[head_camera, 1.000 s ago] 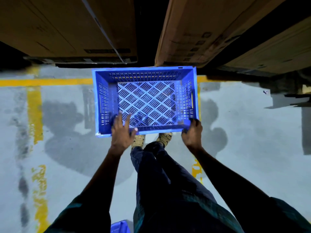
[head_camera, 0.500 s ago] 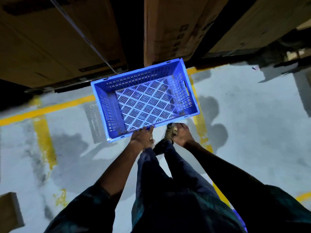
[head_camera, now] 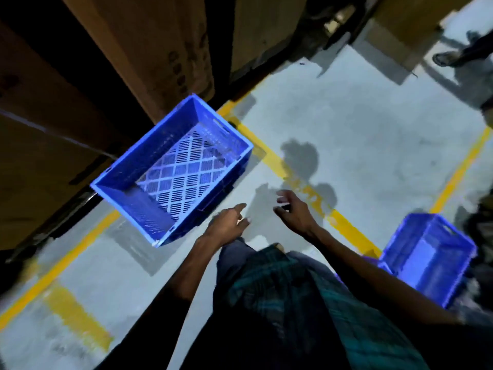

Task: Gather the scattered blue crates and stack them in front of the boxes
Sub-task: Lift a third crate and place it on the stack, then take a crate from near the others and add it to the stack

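- Grey concrete floor [head_camera: 360, 134] fills most of the view, seen from above through a head-worn camera, with yellow painted lines [head_camera: 274, 158] crossing it at angles.
- Brown cardboard boxes [head_camera: 149, 49] stand tall along the upper left, dim and shadowed, with dark gaps between them.
- Just in front of those boxes, one blue crate [head_camera: 173, 169] sits on the floor, open side up. Its base is a pale diamond lattice and its walls are slotted. Its far corner is close against the boxes, and it lies across a yellow line. Nothing is inside it.
- A second blue crate [head_camera: 426, 257] stands at the lower right, well apart from the first, blurred and partly hidden behind the person's right forearm.
- The person's dark checked clothing [head_camera: 293, 303] covers the lower middle of the view, with both bare arms reaching forward from it.
- The left hand [head_camera: 226, 225] hangs just beside the near corner of the first crate, not touching it, fingers loosely spread and holding nothing.
- The right hand [head_camera: 296, 212] is near the left, over bare floor, fingers curled apart and also holding nothing.
- At the top right edge, another person's shoe [head_camera: 444, 59] and lower leg show on the floor, small and far off.
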{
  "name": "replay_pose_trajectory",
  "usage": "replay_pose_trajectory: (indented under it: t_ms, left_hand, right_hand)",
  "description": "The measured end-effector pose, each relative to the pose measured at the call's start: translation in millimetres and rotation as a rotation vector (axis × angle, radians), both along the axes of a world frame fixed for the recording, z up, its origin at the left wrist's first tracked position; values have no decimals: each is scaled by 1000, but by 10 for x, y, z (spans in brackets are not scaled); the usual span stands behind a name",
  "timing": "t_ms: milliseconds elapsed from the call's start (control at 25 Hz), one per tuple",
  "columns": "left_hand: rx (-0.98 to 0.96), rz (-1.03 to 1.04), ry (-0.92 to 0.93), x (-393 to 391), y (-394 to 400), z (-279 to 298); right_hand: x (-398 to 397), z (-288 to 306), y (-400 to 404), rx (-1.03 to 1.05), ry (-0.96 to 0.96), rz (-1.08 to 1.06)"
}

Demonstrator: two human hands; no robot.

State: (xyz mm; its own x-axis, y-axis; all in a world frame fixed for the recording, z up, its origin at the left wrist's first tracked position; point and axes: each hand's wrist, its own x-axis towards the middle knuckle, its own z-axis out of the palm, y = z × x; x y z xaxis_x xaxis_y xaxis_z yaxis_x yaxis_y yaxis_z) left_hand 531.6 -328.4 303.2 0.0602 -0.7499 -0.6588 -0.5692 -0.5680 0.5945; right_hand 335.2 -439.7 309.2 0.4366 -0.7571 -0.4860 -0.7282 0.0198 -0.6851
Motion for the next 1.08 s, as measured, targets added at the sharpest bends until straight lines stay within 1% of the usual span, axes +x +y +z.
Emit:
replay_pose_trajectory:
  t_ms: [80, 240, 360, 440, 520, 600, 760, 840, 960, 1040, 1080]
  left_hand:
    - [-98, -97, 8, -347, -126, 171]
    - [-288, -176, 21, -1029, -313, 506]
    - [-354, -246, 99, -1745, -402, 759]
    - [-376, -329, 152, -2270, -400, 909]
    - [-366, -430, 188, -2741, -421, 995]
    - [-353, -549, 206, -3257, -470, 1035]
    - [-291, -843, 279, -4121, -627, 1105]
    - [-266, -995, 269, -4460, -798, 1070]
    - [-217, -1166, 269, -4992, -1076, 870]
    - [-154, -1237, 263, -5332, -1220, 649]
    - [-105, -1304, 250, -5577, -1327, 489]
  right_hand:
    - [-334, 132, 23, 3, -24, -109]
    - [-1056, 400, 202, -36, -140, -314]
    - [-1893, 575, 440, -72, -231, -477]
    - [-2483, 685, 588, -100, -270, -599]
    - [-2976, 704, 726, -144, -286, -785]
    - [-3433, 697, 942, -154, -305, -1022]
    - [-4109, 600, 1416, -138, -367, -1443]
    - [-4342, 590, 1533, -137, -388, -1599]
    - [-4608, 445, 1668, -101, -391, -1828]
    - [-4740, 304, 1769, -62, -362, -1973]
    - [-4823, 181, 1793, -57, -356, -2090]
